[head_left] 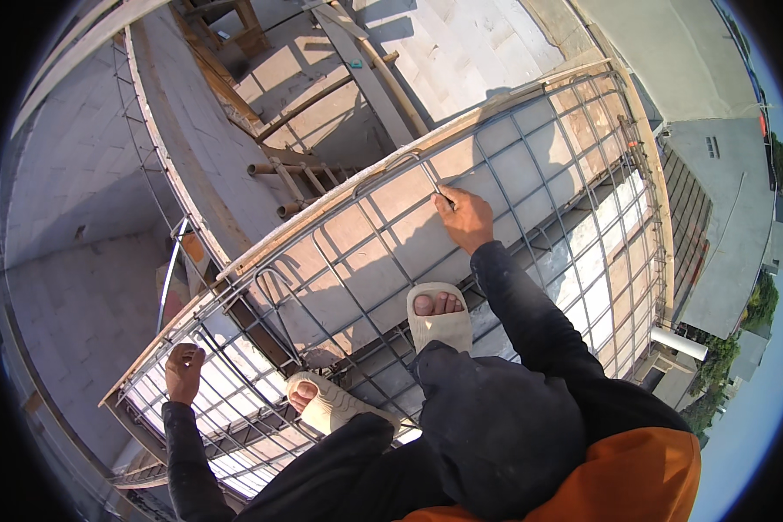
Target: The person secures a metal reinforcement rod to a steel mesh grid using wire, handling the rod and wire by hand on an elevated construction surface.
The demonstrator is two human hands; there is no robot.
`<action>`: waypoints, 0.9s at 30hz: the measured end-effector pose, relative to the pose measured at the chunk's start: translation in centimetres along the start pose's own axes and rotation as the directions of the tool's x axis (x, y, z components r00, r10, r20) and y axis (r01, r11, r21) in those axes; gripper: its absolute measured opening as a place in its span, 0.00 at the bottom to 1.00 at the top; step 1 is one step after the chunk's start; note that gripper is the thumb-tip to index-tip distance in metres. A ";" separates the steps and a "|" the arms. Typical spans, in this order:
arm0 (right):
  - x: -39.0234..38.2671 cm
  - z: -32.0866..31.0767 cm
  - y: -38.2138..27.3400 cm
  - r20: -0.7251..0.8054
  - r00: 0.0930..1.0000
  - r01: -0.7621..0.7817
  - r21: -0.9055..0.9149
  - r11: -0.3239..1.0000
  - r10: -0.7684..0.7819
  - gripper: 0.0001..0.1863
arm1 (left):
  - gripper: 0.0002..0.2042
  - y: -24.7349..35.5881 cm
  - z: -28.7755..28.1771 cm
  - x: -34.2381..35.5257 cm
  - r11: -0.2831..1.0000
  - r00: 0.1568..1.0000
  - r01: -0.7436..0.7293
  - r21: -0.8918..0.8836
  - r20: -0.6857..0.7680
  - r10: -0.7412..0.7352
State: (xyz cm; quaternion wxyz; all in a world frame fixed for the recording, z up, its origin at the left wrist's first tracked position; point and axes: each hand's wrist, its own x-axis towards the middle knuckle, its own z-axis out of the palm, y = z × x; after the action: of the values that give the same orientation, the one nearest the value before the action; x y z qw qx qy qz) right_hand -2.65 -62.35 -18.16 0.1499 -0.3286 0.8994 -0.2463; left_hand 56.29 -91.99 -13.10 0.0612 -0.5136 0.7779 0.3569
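Under me spreads a grid of steel reinforcing bars [348, 259], laid over boards. My right hand [465, 221] is closed, thumb and fingers pinched on the end of a thin steel bar [427, 170] near the far edge of the grid. Over the lower left part of the mesh is my left hand [184, 372], its fingers curled; whatever may be in them is hidden. My feet, in cream slide sandals [441, 320], stand on the bars. A hooked bar end [274, 283] rises between the hands.
A wooden form edge [322, 198] borders the grid on the far side. Beyond it, the drop shows lower rooms with block walls [70, 165], planks [365, 70] and a ladder [309, 178]. At right lie a grey roof [713, 209] and a white pipe [679, 343].
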 end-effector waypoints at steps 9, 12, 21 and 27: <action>1.0 -0.4 0.6 -0.029 1.000 0.008 -0.121 0.993 -0.011 0.19 | 0.12 -1.3 0.1 -1.4 0.998 0.998 0.064 -0.011 0.005 -0.064; 0.6 -1.1 -1.3 -0.076 0.996 0.044 -0.160 0.986 -0.056 0.21 | 0.13 -1.2 0.1 -1.4 0.997 0.997 0.080 0.019 0.013 -0.080; -3.8 3.4 -7.8 0.293 0.946 0.152 -0.019 0.988 -0.140 0.26 | 0.16 0.6 0.4 -0.2 0.998 0.999 0.040 0.057 0.005 -0.041; -4.1 4.8 -7.7 0.241 0.965 0.118 -0.050 0.992 -0.102 0.22 | 0.15 1.1 0.5 0.5 0.999 0.999 -0.023 0.027 -0.023 0.023</action>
State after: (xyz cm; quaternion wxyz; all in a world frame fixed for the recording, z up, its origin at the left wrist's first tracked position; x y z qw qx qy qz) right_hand 6.44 -66.40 -17.51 0.2321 -0.4097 0.8627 -0.1844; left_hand 54.99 -91.78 -13.11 0.0549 -0.5078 0.7891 0.3412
